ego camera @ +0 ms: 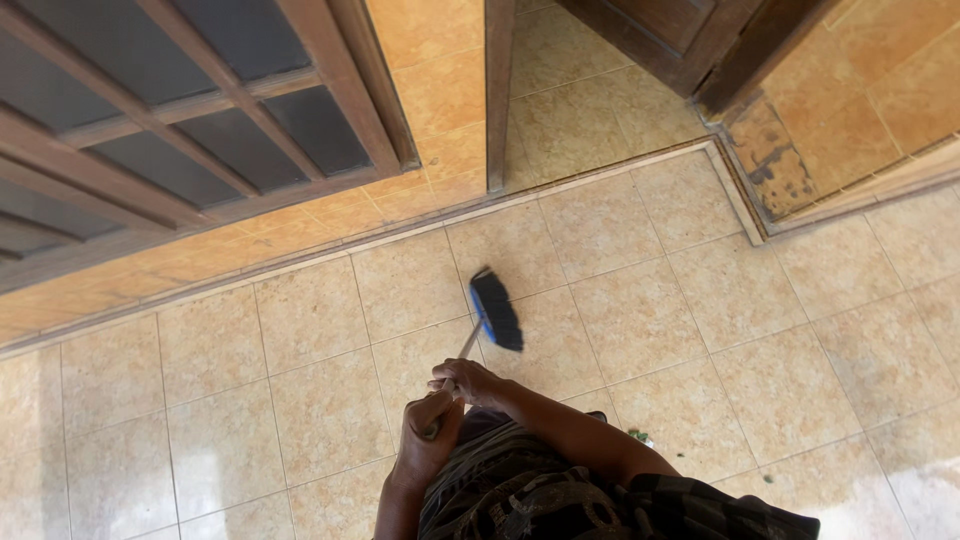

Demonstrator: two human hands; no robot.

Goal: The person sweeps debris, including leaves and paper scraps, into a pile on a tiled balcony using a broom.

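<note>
- Blue and black, the broom head is the thing to find first; its dark bristles look a bit blurred, and it is over the tan floor tiles.
- A thin silver handle runs from the broom head down to the person's hands.
- The right hand is just below the broom head and is wrapped shut around the handle.
- The left hand is lower still, farther from the broom head, and it also grips the handle tight.
- Above the broom head, an orange tiled wall meets the floor.
- Up and to the left of the broom head is a brown wooden window frame with dark panes.
- Up and to the right of the broom head is an open doorway with more tan tiles inside.
- Small green bits lie on the floor, down and to the right of the broom head.
</note>
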